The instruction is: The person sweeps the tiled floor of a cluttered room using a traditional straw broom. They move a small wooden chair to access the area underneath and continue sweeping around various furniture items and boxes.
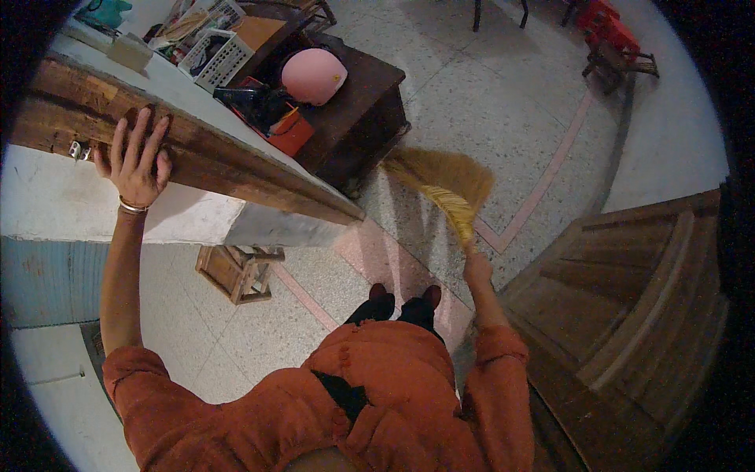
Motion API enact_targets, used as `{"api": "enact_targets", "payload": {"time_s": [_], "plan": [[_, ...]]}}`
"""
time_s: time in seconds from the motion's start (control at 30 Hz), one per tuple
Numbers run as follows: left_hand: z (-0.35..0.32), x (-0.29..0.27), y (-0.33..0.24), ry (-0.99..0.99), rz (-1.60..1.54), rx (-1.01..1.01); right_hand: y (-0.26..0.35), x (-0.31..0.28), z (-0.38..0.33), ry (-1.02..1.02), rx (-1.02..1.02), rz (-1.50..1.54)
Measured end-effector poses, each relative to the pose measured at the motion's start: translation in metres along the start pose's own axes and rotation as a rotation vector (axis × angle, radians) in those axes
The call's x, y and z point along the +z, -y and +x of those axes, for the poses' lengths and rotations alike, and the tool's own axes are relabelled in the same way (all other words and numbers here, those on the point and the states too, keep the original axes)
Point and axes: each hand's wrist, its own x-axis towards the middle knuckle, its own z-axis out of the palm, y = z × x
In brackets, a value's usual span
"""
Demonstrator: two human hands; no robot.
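Observation:
My left hand [139, 167] rests with its fingers spread on a brown wooden door frame [228, 149], beside a small metal latch plate [79, 150]. In my right hand [477, 271] is the handle of a straw broom [448, 182], the fingers closed around it. The broom reaches forward over the speckled floor, its fanned bristles close to the corner of a dark wooden cabinet [354, 110]. Whether the bristle tips touch the floor or the cabinet, I cannot tell.
A pink helmet [314, 76] and an orange-red box [289, 132] sit on the cabinet, near a white basket [222, 60]. A wooden door [621, 299] stands at the right. A small wooden stool [236, 274] is at the left. Red chairs [605, 27] are far right.

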Motion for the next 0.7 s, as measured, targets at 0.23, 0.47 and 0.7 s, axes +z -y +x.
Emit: {"api": "enact_targets", "payload": {"time_s": [0.23, 0.47, 0.7], "plan": [[0.004, 0.003, -0.001, -0.032, -0.005, 0.005, -0.042, 0.041, 0.033, -0.143, 0.049, 0.117], [0.005, -0.001, -0.002, -0.024, 0.016, 0.003, -0.005, 0.007, 0.0, -0.257, 0.1, 0.29], [0.004, 0.002, -0.003, -0.023, 0.009, 0.007, 0.006, -0.035, -0.064, 0.067, 0.066, 0.259]]}}
